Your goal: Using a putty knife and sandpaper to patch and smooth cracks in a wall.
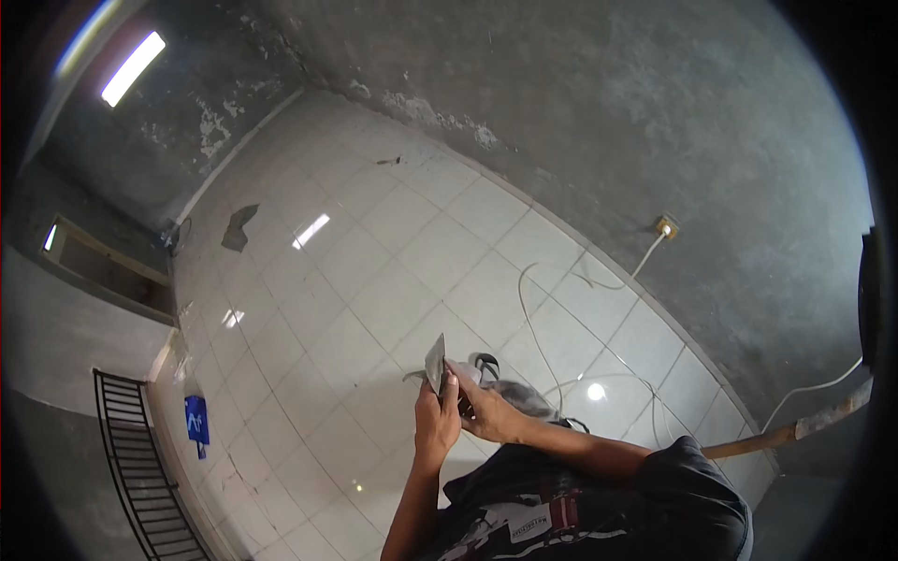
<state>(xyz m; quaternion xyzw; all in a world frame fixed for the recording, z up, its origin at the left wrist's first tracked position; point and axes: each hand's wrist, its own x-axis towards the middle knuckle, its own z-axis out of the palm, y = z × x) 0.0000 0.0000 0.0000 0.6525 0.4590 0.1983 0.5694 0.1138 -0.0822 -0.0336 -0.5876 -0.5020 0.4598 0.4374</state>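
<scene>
Both of my hands meet in front of my body, fingers closed around a flat grey piece [436, 358] with a pointed upper corner. It looks thin and stiff, but its exact kind does not show. My left hand [437, 419] grips it from below with the thumb up. From the right, my right hand [486, 411] closes on its lower edge, and the fingers partly hide one another. A small pale edge [413, 376] juts out left of the left fingers. Just beyond the right hand, a grey and white bundle [519, 397] with dark loops lies on the floor.
White floor tiles [374, 280] meet a rough grey wall [599, 112]. A pale cable [645, 260] runs from a wall socket [667, 227] across the floor. A dark sheet [239, 227], a blue bag [196, 419], a black railing [136, 449] and a wooden pole [758, 443] surround me.
</scene>
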